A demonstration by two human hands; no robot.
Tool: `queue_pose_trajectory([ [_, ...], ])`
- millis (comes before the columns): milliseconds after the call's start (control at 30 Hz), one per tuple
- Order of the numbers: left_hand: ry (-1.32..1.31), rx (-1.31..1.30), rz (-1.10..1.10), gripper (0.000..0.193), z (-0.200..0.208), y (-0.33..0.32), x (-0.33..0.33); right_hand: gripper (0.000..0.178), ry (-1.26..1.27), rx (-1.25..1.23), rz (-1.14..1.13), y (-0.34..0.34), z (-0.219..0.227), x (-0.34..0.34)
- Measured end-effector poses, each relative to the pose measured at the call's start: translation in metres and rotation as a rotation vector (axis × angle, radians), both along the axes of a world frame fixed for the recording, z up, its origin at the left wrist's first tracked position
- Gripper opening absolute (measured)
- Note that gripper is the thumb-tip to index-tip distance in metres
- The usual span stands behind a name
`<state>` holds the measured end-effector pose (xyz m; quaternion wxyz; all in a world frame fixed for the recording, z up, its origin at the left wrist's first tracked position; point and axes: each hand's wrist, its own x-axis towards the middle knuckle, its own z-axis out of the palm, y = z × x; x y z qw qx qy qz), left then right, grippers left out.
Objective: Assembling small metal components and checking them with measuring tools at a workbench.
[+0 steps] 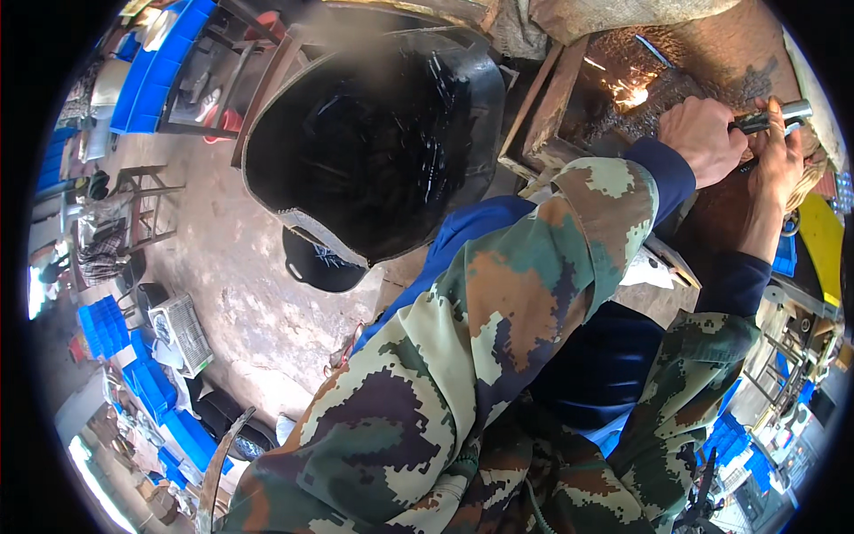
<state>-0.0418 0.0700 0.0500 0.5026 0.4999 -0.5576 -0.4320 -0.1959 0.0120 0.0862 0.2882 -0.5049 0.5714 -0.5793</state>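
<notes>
At the upper right, my left hand (703, 141) is closed in a fist over the dark end of a short metal tool (793, 113) with a silvery round end. My right hand (776, 165) grips the same tool from the right, its thumb and fingers pressed against it. The tool's working part is hidden by my fingers. Beyond my left hand, a brown, grit-covered work surface (747, 44) carries a bright glowing patch (631, 93) and a slim bluish metal piece (654, 51). Both forearms wear camouflage sleeves with navy cuffs.
A large black tub (500, 107) holding shiny slivers stands left of the wooden frame (543, 133). Below it is a smaller black bucket (307, 283) with thin metal pieces. Blue bins (160, 76), a white crate (181, 334) and a wooden stool (147, 209) line the left side.
</notes>
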Motion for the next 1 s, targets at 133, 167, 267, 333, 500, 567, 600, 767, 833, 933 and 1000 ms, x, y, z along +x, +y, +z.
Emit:
queue_pose_trajectory([
  [133, 0.017, 0.017, -0.021, 0.028, 0.001, 0.002, 0.000, 0.024, 0.039, -0.006, -0.013, 0.000, 0.000, -0.001],
  [167, 0.021, 0.016, -0.022, 0.028, 0.002, 0.003, 0.000, 0.023, 0.034, -0.010, 0.003, -0.001, -0.001, -0.003],
  [267, 0.088, -0.005, -0.008, 0.025, 0.008, 0.006, 0.002, 0.022, 0.028, -0.014, 0.016, 0.002, 0.002, -0.003],
  [333, 0.112, 0.000, -0.001, 0.024, 0.012, 0.008, 0.007, 0.021, 0.013, -0.011, 0.018, 0.000, -0.001, -0.004],
  [500, -0.009, -0.278, 0.149, 0.027, 0.018, -0.008, 0.042, 0.025, 0.001, 0.025, 0.001, -0.002, -0.003, 0.002],
  [567, -0.117, -0.383, -0.019, 0.029, 0.021, -0.009, 0.083, 0.029, -0.024, 0.057, -0.002, -0.006, -0.005, -0.017],
  [600, -0.297, -0.378, -0.098, 0.023, 0.013, -0.021, 0.090, 0.031, 0.005, 0.075, -0.077, 0.005, -0.005, -0.038],
  [767, -0.796, -0.080, 0.024, 0.030, -0.014, 0.005, 0.246, 0.025, 0.031, -0.099, 0.109, 0.017, 0.011, 0.037],
  [833, -0.836, -0.033, -0.129, 0.028, -0.084, 0.000, 0.251, 0.031, 0.117, -0.058, 0.024, 0.027, 0.009, 0.014],
  [933, -0.787, 0.267, -0.057, 0.026, -0.134, 0.021, 0.267, 0.032, 0.092, -0.037, -0.012, 0.028, 0.013, 0.023],
  [1000, -0.908, 0.353, -0.025, 0.032, -0.156, 0.030, 0.283, 0.031, 0.091, -0.063, 0.012, 0.026, 0.014, 0.029],
])
